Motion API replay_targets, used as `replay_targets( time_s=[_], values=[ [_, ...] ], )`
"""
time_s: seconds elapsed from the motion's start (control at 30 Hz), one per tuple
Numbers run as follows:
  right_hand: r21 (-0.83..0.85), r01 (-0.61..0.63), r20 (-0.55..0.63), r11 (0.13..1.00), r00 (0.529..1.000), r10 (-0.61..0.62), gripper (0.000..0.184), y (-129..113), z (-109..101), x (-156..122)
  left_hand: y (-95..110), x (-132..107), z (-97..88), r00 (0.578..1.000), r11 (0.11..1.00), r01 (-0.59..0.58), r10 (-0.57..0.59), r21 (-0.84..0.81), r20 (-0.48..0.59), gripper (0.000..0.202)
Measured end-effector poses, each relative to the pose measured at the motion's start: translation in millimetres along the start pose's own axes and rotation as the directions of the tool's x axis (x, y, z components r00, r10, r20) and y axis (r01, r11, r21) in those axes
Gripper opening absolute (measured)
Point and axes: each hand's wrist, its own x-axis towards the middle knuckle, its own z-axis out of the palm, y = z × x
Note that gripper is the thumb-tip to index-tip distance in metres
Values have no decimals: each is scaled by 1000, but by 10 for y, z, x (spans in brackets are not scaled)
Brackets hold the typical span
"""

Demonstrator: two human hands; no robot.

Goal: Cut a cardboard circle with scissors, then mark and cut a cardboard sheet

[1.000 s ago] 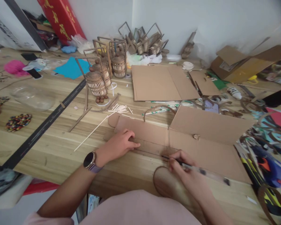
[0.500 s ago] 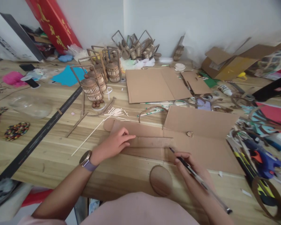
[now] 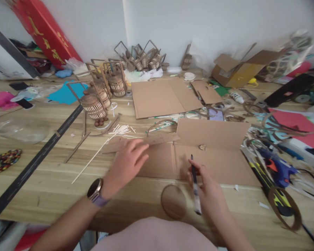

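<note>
My left hand (image 3: 129, 162), a watch on its wrist, is over the left part of a creased cardboard sheet (image 3: 217, 167). Its fingers are stretched out and slightly blurred, close to a long cardboard strip (image 3: 163, 138) that lies slanted along the sheet's far edge. Part of the strip is hidden behind the fingers, so contact is unclear. In my right hand (image 3: 205, 184) is a black pen (image 3: 194, 184), its tip pointing away from me above the sheet. A round cardboard disc (image 3: 173, 201) rests on the table just in front of the sheet.
Small lidded baskets with handles (image 3: 94, 106) stand at the back left. White sticks (image 3: 121, 130) lie nearby. A larger cardboard panel (image 3: 157, 97) is behind the sheet. At right are a blue glue gun (image 3: 279, 170) and a yellow-black cutter (image 3: 279, 202).
The cardboard strip has shifted away from me to the sheet's far edge, and now lies slanted. My right hand has lifted the pen off the strip and tilted it more upright. The view has turned right.
</note>
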Motion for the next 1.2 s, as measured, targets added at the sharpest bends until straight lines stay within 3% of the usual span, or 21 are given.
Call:
replay_targets(
  time_s=[0.07,0.17,0.23,0.33,0.47,0.57,0.67,0.87,1.03,1.2],
  values=[
    [-5,55,-39,998,998,-56,44,-112,44,44,179,-80,63,980,959,67,-13,-274,197,32],
    [-10,155,-40,988,987,-156,55,-283,160,116,394,-144,195,899,778,303,-41,-551,436,41],
    [-9,211,-18,977,977,-212,55,-388,235,149,466,-137,295,853,663,409,-33,-627,521,43],
    [11,289,36,957,957,-289,57,-493,274,164,452,-89,395,821,622,483,-76,-616,566,43],
    [-9,308,75,951,949,-306,55,-392,157,134,291,-18,323,852,672,473,-185,-569,490,36],
    [-118,326,85,938,945,-317,43,-98,-12,70,131,56,179,881,791,435,-273,-430,388,37],
    [-258,263,71,930,965,-253,46,282,-196,-46,-46,161,108,919,911,354,-297,-210,260,38],
    [-508,188,72,841,982,-176,52,816,-397,-276,-403,456,261,963,966,251,-242,-67,121,31],
    [-518,211,85,829,977,-195,50,914,-358,-296,-578,680,368,991,989,134,-135,68,9,31],
    [-424,214,141,880,975,-170,46,897,-389,-217,-575,619,452,999,979,29,-25,203,-21,38]
  ],
)
